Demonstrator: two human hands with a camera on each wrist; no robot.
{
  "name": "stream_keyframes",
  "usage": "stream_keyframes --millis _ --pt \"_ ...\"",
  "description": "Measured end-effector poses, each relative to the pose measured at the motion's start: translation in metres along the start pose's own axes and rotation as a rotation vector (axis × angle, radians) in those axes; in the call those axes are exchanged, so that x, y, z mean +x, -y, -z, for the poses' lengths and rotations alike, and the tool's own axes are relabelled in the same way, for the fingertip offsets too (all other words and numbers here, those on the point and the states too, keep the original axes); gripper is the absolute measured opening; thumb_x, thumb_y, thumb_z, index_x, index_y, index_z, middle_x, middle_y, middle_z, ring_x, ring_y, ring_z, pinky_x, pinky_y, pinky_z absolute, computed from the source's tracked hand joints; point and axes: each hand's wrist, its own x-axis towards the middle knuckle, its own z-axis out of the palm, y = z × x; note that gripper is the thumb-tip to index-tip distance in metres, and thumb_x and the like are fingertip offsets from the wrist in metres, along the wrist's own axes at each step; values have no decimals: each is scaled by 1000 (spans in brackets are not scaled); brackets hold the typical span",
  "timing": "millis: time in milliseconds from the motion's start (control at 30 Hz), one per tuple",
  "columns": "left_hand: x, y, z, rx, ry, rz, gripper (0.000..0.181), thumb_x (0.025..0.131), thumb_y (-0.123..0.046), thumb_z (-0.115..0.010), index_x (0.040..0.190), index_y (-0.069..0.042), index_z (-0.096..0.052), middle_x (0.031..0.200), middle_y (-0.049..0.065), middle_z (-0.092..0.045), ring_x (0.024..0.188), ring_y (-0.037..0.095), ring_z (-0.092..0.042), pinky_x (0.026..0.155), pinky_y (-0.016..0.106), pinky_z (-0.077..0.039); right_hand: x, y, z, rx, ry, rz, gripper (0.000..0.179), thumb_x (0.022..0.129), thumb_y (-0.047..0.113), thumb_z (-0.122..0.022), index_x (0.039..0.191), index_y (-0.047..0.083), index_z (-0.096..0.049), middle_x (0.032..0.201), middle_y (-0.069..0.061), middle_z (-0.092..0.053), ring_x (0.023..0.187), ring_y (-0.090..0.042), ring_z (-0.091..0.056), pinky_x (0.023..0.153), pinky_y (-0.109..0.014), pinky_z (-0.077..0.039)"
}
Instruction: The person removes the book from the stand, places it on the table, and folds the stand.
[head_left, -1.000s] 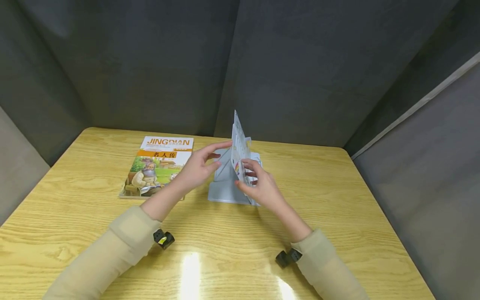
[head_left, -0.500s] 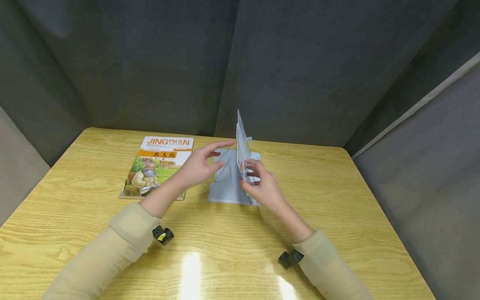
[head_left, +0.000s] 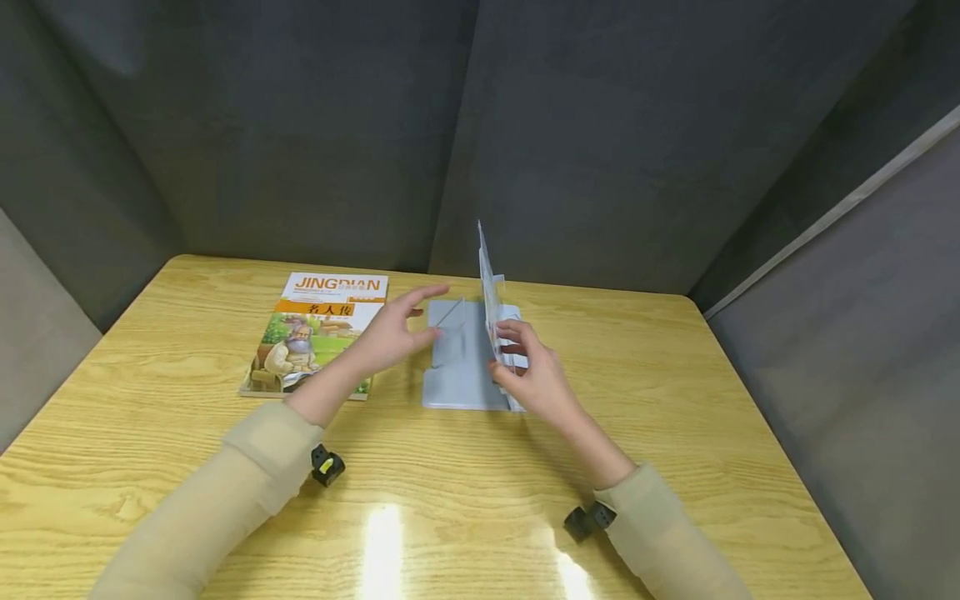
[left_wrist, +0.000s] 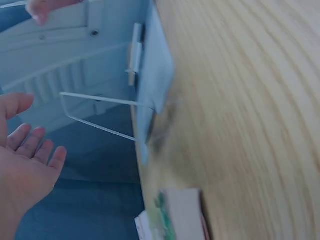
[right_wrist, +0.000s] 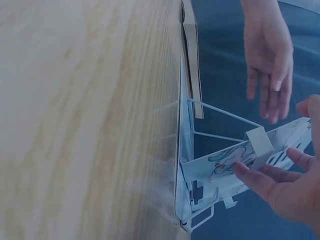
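Note:
A pale blue book stand lies with its base (head_left: pixel 459 383) flat on the table and its panel (head_left: pixel 487 283) raised almost upright. My right hand (head_left: pixel 519 357) grips the panel's lower part, thumb on one side and fingers on the other; in the right wrist view the fingers (right_wrist: pixel 260 175) press the printed panel (right_wrist: pixel 225 160). My left hand (head_left: pixel 408 325) is open with straight fingers, just left of the thin wire prop (head_left: pixel 448 318). In the left wrist view the left hand (left_wrist: pixel 25 160) is apart from the wire prop (left_wrist: pixel 100 112).
A picture book (head_left: pixel 321 333) with an orange and white cover lies flat to the left of the stand, also seen as the book (left_wrist: pixel 172 220) in the left wrist view. The wooden table (head_left: pixel 675 383) is walled by dark grey panels (head_left: pixel 315 125) at the back and sides.
The stand's panel has swung further right to nearly upright, and the wire prop has dropped lower. My left hand has drawn back slightly to the left and down.

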Motion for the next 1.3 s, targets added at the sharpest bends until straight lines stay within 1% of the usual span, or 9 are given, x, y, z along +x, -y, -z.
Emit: stream_keyframes --millis 100,267,433,500,533,733,933,1100,1300 --pt "3 10 -3 57 25 38 68 86 -18 -69 146 -20 -36 149 1 -37 133 28 -38 108 44 -36 -1 -2 2 28 -5 -5 49 82 9 -64 128 16 -47 127 -8 -57 108 -28 -61 82 -36 -56" --pt "8 20 -6 113 78 102 78 84 -21 -72 148 -16 -29 152 4 -30 139 27 -30 111 44 -31 -2 -5 5 71 2 -16 48 85 8 -63 129 14 -46 130 -12 -55 111 -30 -59 85 -36 -55" --pt "12 30 -12 144 112 171 84 81 -22 -75 149 -14 -27 154 6 -27 141 28 -25 114 45 -25 -7 20 14 105 26 -54 48 86 2 -59 131 4 -43 131 -22 -52 114 -37 -56 88 -42 -53" --pt "14 35 -15 164 121 178 85 80 -22 -76 149 -12 -27 154 8 -28 141 30 -25 114 45 -24 -10 30 17 112 31 -74 49 85 -1 -58 131 -1 -41 130 -26 -50 114 -40 -55 89 -46 -52" --pt "14 36 -16 179 125 181 86 79 -21 -77 149 -11 -27 153 9 -28 140 30 -26 115 45 -24 -10 31 18 109 30 -73 49 85 -1 -58 131 -1 -41 130 -26 -50 114 -40 -55 89 -46 -52" --pt "18 44 -19 257 196 185 93 77 -21 -79 149 -6 -22 153 15 -27 139 33 -27 115 44 -24 -12 27 22 96 29 -59 51 86 -1 -57 134 -5 -37 130 -30 -47 116 -43 -53 92 -50 -49" --pt "21 47 -21 310 276 176 98 75 -21 -80 149 -1 -18 151 20 -29 138 35 -30 114 45 -24 -13 22 25 109 39 -50 52 87 -1 -55 135 -3 -36 130 -29 -47 117 -43 -52 96 -51 -46" --pt "24 51 -23 344 296 193 98 75 -24 -81 149 -2 -20 147 20 -36 136 34 -34 113 43 -27 -13 19 27 150 49 -51 52 87 -2 -53 135 -4 -33 132 -29 -44 118 -44 -50 99 -52 -43" --pt "28 53 -23 384 297 204 95 73 -24 -82 147 -2 -27 144 18 -41 133 34 -38 112 42 -29 -14 17 29 167 58 -82 52 87 -3 -51 136 -3 -31 134 -29 -42 118 -45 -49 95 -54 -45"
